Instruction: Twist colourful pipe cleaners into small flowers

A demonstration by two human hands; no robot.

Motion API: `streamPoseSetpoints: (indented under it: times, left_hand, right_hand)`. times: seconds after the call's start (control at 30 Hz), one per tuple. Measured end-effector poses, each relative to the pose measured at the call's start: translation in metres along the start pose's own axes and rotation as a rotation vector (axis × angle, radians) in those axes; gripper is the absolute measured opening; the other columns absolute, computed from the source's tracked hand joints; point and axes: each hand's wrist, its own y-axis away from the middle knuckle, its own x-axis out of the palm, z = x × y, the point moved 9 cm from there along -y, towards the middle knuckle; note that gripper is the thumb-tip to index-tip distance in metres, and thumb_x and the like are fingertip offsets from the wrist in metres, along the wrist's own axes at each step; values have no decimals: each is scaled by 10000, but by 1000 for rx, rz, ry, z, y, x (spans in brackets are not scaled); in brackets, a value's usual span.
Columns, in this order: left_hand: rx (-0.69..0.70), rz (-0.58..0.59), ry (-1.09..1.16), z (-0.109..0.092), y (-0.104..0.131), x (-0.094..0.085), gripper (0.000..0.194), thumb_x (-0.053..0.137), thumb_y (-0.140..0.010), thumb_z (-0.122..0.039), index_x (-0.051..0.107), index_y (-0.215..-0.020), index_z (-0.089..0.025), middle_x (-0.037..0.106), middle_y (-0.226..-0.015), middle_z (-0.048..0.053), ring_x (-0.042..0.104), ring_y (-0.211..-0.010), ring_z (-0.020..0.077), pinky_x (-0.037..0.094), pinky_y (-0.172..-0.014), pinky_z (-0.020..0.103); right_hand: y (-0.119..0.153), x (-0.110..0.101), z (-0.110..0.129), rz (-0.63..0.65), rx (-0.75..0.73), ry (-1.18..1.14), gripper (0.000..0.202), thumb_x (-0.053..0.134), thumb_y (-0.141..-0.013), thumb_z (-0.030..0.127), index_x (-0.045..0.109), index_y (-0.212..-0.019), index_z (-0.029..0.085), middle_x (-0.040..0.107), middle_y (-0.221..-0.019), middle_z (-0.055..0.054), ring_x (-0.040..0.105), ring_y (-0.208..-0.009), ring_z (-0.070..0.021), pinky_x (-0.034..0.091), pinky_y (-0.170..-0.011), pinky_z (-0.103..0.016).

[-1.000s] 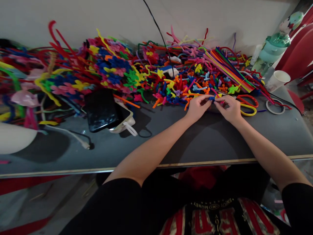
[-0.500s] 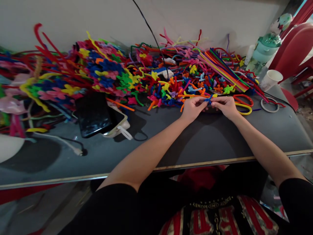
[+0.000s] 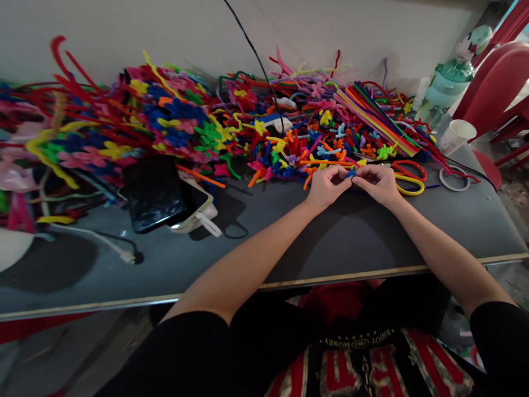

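Between the fingertips of both hands is a small blue pipe cleaner (image 3: 351,173), mostly covered by the fingers. My left hand (image 3: 327,187) pinches it from the left, and my right hand (image 3: 378,183) pinches it from the right, thumbs nearly meeting. Just behind the hands lies a pile of small bent pipe-cleaner flowers (image 3: 285,154) in many colours. Beside my right hand rest scissors with one red and one yellow handle loop (image 3: 411,186); their blades are largely hidden behind that hand.
A dark phone (image 3: 155,193) lies on a pale device left of my arms. Straight pipe cleaners (image 3: 380,121) form a bundle at the back right. A paper cup (image 3: 457,135), a green bottle (image 3: 448,82) and a grey ring (image 3: 454,179) stand or lie at the right.
Both hands have stayed together on the blue piece, with the fingers drawn closer so that less of it shows. The view has shifted slightly.
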Motion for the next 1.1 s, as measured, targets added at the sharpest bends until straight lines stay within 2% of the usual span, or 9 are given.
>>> streamPoseSetpoints:
  times: [0.17,0.37,0.6,0.7,0.8,0.93,1.03,1.1]
  left_hand:
    - [9,-29,-7,0,-1,-2,332,702,-759,-486,611,-687,-175,660,-660,16,556,-587,115,456,-546,234]
    - [15,-31,-62,1,0,-3,277,677,-788,-437,619,-703,-181,670,-687,18,586,-632,132,481,-610,265]
    - [-7,-36,-62,3,0,-2,257,676,-793,-424,647,-731,-177,673,-681,22,596,-619,139,484,-607,276]
    - [-47,-59,-33,9,-1,-3,252,659,-810,-411,700,-853,-166,690,-714,30,610,-623,138,493,-589,266]
    - [-83,-80,29,15,-3,-5,273,662,-816,-397,706,-960,-168,682,-704,18,599,-593,124,487,-548,241]
    - [-81,-9,106,16,-3,2,302,675,-831,-439,712,-983,-180,656,-684,3,556,-537,97,462,-497,218]
    - [-50,52,153,12,-2,5,417,647,-852,-548,722,-1019,-173,678,-748,28,571,-573,102,462,-508,222]
    - [-1,64,119,6,-2,5,515,728,-773,-606,726,-1052,-173,706,-843,53,596,-645,116,477,-548,230]
  right_hand:
    - [6,2,15,-48,-105,142,305,703,-783,479,716,-812,175,676,-683,-26,546,-566,-109,426,-502,-254]
    - [7,5,7,-36,-31,115,302,684,-786,471,709,-839,174,701,-721,-42,556,-545,-110,426,-484,-254]
    - [6,3,3,-52,2,73,305,690,-797,473,721,-853,174,701,-731,-50,584,-573,-128,468,-517,-268]
    - [2,1,-4,-34,6,-11,365,594,-877,486,713,-1048,186,690,-729,-38,565,-550,-129,485,-523,-280]
    - [-2,1,-6,7,-44,115,388,608,-873,408,684,-1197,209,708,-768,-29,560,-556,-130,490,-554,-288]
    - [-3,4,-2,44,-106,280,235,627,-832,327,754,-984,200,752,-856,-48,616,-650,-147,494,-604,-284]
    - [-2,3,-1,47,-105,251,227,620,-837,351,751,-924,187,758,-855,-52,633,-678,-155,485,-602,-276]
    - [-3,3,-2,49,-102,196,243,616,-841,372,745,-933,187,760,-876,-53,653,-724,-165,491,-625,-279]
